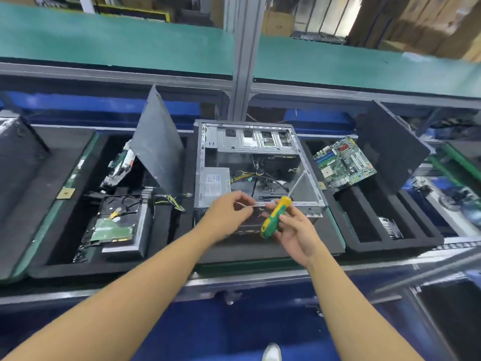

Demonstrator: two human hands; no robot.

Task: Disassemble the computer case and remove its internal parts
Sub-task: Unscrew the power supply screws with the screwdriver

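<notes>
An open grey computer case (205, 155) lies on its side in the middle of the bench, with a power supply (217, 184) and loose cables (256, 178) still inside. My right hand (294, 230) holds a green and yellow screwdriver (274, 217) just in front of the case, its shaft pointing up and right into the case. My left hand (229, 214) is beside it, fingers pinched near the case's front edge; what they pinch is too blurred to tell.
A black foam tray (65, 230) on the left holds a hard drive (118, 217), a cable bundle (169, 200) and a leaning side panel (156, 142). On the right, a motherboard (345, 162) leans in another foam tray (390, 243), with another panel (390, 147) behind it. A grey post (243, 61) rises behind the case.
</notes>
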